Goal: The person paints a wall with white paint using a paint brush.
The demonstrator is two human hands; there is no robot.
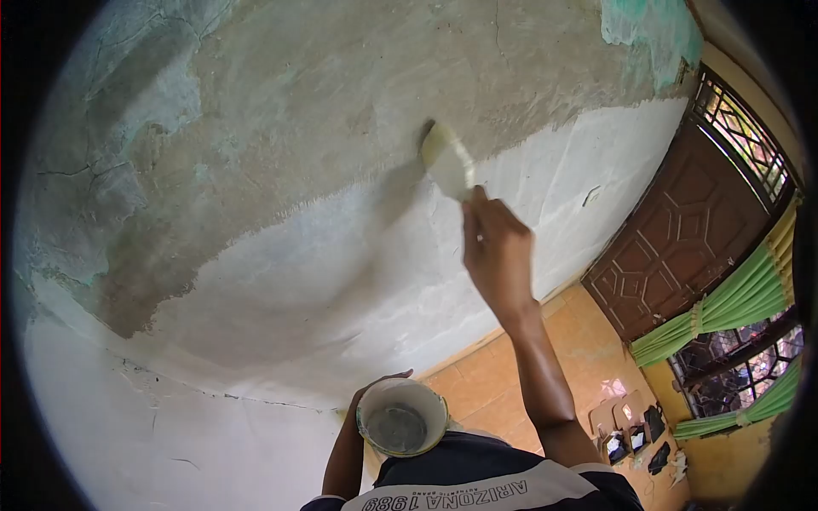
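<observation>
My right hand is closed round the handle of a wide brush, raised in front of the wall. The tip of the brush meets the grey-brown part of the wall, just above its ragged border with the whitish part. Close to my body, my left hand is wrapped round the side of a round bucket, with its fingers partly hidden behind it. Greyish material lies in the bottom of the bucket.
Green paint patches show at the upper right of the wall. To the right stand a brown door and a window with green curtains. Several items lie on the orange tiled floor at lower right.
</observation>
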